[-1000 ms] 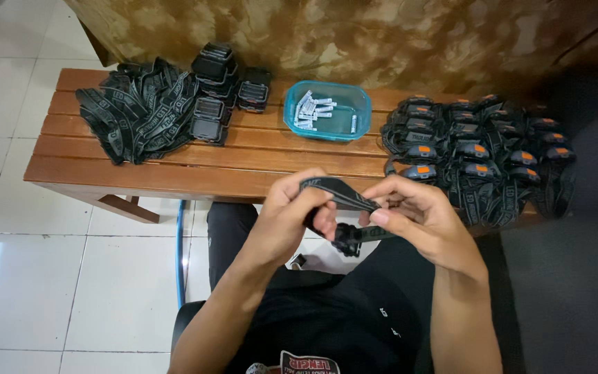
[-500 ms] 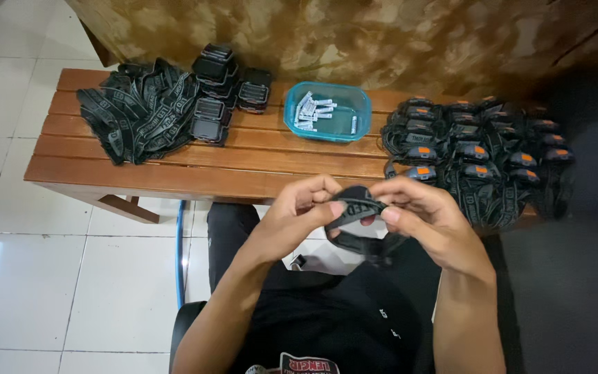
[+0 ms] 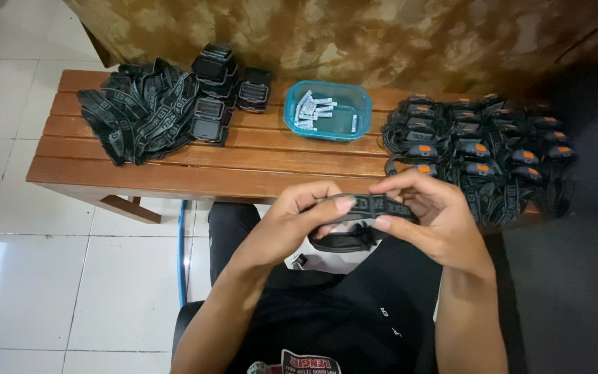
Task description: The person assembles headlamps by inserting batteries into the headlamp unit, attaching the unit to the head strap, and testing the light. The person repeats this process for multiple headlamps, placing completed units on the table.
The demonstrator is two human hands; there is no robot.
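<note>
**Both hands pinch a black strap above the lap**

The left hand (image 3: pixel 292 225) is curled, its thumb and fingertips pressed together on the left part of a black elastic strap (image 3: pixel 372 206). The right hand (image 3: pixel 432 216) is half closed, thumb below and fingers arched over the top, pinching the same strap at its right end. The strap runs level between the two hands, in front of the near edge of the wooden bench (image 3: pixel 243 170) and above the person's lap. Just under it hangs a dark piece (image 3: pixel 347 239), part hidden by the fingers, so its kind cannot be told.

On the bench stand four groups. At the far left lies one loose heap of black straps (image 3: pixel 140 114), too tangled to count. Beside it are black lamp housings (image 3: pixel 216 90), stacked and side by side; about six show, though the stacks hide some. In the middle sits one teal plastic tub (image 3: pixel 361 118) holding a handful of small white pieces (image 3: pixel 316 111), roughly ten. At the right lies a pile of finished headlamps (image 3: pixel 475 149) with orange buttons; about a dozen orange spots show, the far ones lost in shadow
</note>
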